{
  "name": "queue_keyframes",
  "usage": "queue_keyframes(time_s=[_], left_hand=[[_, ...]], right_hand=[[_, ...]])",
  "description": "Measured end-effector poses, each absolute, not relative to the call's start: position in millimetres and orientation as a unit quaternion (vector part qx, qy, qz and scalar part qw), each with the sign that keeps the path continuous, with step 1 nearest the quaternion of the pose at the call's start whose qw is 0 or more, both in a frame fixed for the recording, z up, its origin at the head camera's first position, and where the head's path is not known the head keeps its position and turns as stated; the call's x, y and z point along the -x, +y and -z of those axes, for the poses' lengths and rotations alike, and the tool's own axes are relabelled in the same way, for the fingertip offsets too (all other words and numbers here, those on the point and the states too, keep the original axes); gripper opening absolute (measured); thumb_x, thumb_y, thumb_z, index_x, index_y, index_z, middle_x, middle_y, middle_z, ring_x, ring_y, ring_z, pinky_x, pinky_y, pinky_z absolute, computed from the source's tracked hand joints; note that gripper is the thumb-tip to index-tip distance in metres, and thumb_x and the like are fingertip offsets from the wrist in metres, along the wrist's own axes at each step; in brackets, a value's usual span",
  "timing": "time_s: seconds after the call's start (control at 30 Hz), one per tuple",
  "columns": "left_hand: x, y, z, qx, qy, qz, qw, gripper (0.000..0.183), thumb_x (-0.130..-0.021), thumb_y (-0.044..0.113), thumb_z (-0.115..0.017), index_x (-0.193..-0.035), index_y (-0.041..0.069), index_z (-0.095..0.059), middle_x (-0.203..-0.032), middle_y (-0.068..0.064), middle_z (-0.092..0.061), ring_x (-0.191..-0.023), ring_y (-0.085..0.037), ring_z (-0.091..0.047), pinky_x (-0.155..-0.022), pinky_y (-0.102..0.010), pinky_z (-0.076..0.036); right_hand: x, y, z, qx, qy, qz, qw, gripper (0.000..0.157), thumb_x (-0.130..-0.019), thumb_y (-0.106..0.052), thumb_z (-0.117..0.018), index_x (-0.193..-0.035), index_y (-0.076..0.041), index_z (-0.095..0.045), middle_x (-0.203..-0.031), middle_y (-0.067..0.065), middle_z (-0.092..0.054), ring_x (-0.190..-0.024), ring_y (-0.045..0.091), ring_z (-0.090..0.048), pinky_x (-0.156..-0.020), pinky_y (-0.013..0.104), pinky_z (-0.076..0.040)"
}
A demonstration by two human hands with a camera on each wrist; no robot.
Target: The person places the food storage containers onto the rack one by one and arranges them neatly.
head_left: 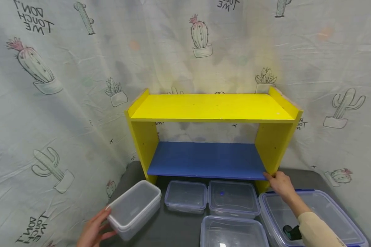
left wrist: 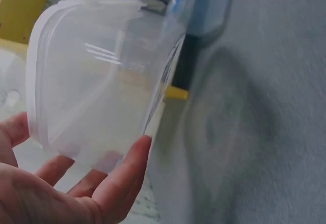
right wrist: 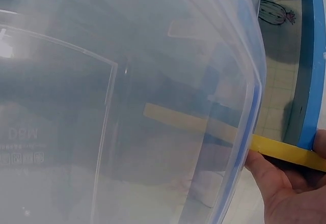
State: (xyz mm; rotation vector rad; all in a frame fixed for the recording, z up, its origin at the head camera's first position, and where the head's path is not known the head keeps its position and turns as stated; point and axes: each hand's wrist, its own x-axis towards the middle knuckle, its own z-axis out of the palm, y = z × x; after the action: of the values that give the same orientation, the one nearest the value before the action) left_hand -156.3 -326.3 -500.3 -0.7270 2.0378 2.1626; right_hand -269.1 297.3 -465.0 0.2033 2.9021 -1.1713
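Note:
At the lower left of the head view, my left hand holds a clear plastic food container with a whitish lid by its near end. The left wrist view shows the fingers and thumb spread around that end of the container, which is raised over the grey surface and casts a shadow there. On the right, my right hand grips the front edge of the shelf unit's yellow side panel, at the corner with the blue shelf board. In the right wrist view, the hand is partly cut off.
Two lidded containers, a smaller one and a wider one, stand before the shelf. Another container is nearer, and a large one lies under my right forearm. A cactus-print curtain hangs behind the grey surface.

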Motion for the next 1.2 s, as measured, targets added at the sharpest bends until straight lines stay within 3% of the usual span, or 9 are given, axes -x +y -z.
queue_keyframes(time_s=[0.1, 0.2, 0.3, 0.37, 0.83, 1.03, 1.2], left_hand=[[154.4, -320.3, 492.3, 0.238, 0.649, -0.722, 0.033, 0.063, -0.093, 0.046, -0.062, -0.145, 0.015, -0.044, -0.11, 0.007, -0.063, -0.098, -0.019, -0.064, -0.084, -0.05, -0.056], [151.7, -314.2, 485.2, 0.236, 0.635, -0.735, 0.022, 0.032, -0.093, 0.047, -0.061, -0.121, 0.032, -0.058, -0.1, 0.013, -0.063, -0.096, -0.016, -0.064, -0.084, -0.049, -0.056], [149.8, -307.8, 480.0, 0.218, 0.627, -0.748, 0.017, 0.01, -0.096, 0.046, -0.057, -0.104, 0.041, -0.06, -0.099, 0.012, -0.062, -0.096, -0.014, -0.063, -0.085, -0.049, -0.056], [149.1, -304.7, 476.7, 0.214, 0.62, -0.755, 0.019, 0.007, -0.096, 0.047, -0.056, -0.092, 0.044, -0.06, -0.097, 0.014, -0.061, -0.095, -0.013, -0.063, -0.086, -0.047, -0.056], [159.5, -281.2, 463.5, 0.211, 0.599, -0.772, 0.033, 0.013, -0.094, 0.053, -0.056, -0.097, 0.041, -0.06, -0.097, 0.015, -0.063, -0.096, -0.014, -0.062, -0.086, -0.047, -0.055], [163.2, -271.4, 455.9, 0.213, 0.588, -0.779, 0.029, 0.033, -0.091, 0.057, -0.057, -0.118, 0.039, -0.053, -0.098, 0.021, -0.061, -0.096, -0.009, -0.063, -0.088, -0.045, -0.055], [164.8, -263.9, 450.4, 0.188, 0.576, -0.795, 0.015, 0.022, -0.094, 0.051, -0.056, -0.111, 0.039, -0.06, -0.098, 0.019, -0.065, -0.095, -0.01, -0.065, -0.086, -0.046, -0.055]], right_hand=[[267.9, 296.9, 465.6, -0.064, 0.926, 0.372, -0.002, 0.046, -0.101, -0.04, -0.046, -0.089, 0.004, -0.055, -0.073, 0.009, -0.057, -0.064, 0.02, -0.05, -0.055, 0.032, -0.038], [268.3, 294.8, 467.3, -0.06, 0.927, 0.371, -0.01, 0.045, -0.101, -0.038, -0.047, -0.088, 0.005, -0.055, -0.073, 0.009, -0.058, -0.063, 0.019, -0.05, -0.055, 0.032, -0.039], [268.9, 294.3, 467.5, -0.061, 0.926, 0.372, -0.006, 0.044, -0.102, -0.037, -0.046, -0.089, 0.004, -0.055, -0.073, 0.008, -0.057, -0.063, 0.019, -0.05, -0.055, 0.031, -0.039], [268.8, 293.7, 468.1, -0.063, 0.924, 0.377, -0.001, 0.045, -0.102, -0.038, -0.046, -0.089, 0.004, -0.054, -0.073, 0.008, -0.056, -0.063, 0.02, -0.049, -0.055, 0.032, -0.038], [266.6, 295.4, 467.1, -0.079, 0.923, 0.376, -0.001, 0.047, -0.102, -0.041, -0.045, -0.09, 0.004, -0.053, -0.07, 0.006, -0.05, -0.064, 0.021, -0.049, -0.055, 0.032, -0.036], [266.4, 296.0, 468.6, -0.082, 0.921, 0.382, -0.003, 0.046, -0.102, -0.04, -0.046, -0.09, 0.004, -0.054, -0.07, 0.007, -0.051, -0.063, 0.02, -0.048, -0.055, 0.032, -0.036], [267.5, 295.0, 469.3, -0.083, 0.922, 0.379, -0.003, 0.044, -0.102, -0.04, -0.047, -0.088, 0.002, -0.054, -0.068, 0.006, -0.051, -0.061, 0.02, -0.047, -0.054, 0.032, -0.036]])
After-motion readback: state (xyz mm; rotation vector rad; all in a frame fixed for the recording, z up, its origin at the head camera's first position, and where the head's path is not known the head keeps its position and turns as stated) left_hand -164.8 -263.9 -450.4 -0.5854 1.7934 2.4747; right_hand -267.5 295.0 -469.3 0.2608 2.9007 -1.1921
